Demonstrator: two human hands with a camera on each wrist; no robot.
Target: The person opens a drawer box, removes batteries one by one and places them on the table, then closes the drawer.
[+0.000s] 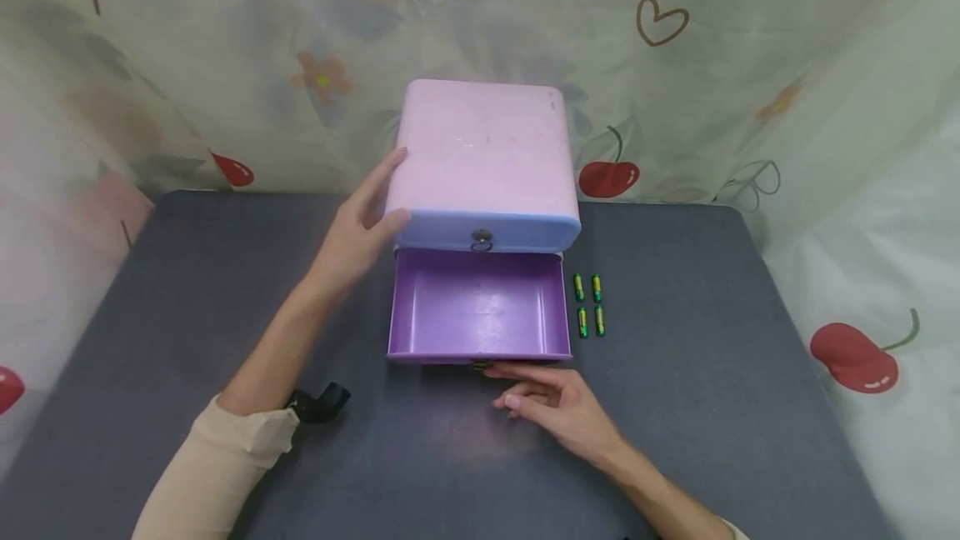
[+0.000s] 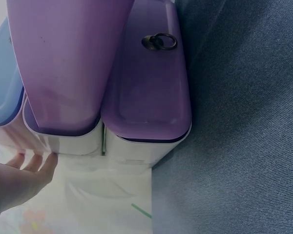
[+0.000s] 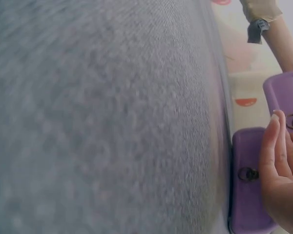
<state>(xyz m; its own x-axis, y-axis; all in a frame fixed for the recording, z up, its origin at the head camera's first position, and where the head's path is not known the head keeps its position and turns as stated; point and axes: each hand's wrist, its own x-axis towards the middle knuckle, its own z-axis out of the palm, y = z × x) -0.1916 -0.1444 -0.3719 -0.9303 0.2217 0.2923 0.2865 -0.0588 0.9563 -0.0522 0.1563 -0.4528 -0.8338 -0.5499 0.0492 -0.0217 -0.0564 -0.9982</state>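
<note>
A drawer box with a pink top stands at the back of the table, its blue top drawer closed. Below that, a purple drawer is pulled out, with nothing visible inside. My left hand rests on the box's left side, fingers spread; the left wrist view shows its fingertips against the pale casing. At the pulled-out drawer's front, my right hand touches near the metal ring with extended fingers, thumb apart. A lower purple drawer is closed.
Several small green batteries lie in two rows on the dark table, just right of the drawer. A patterned curtain hangs behind and beside the table. A black strap is at my left wrist.
</note>
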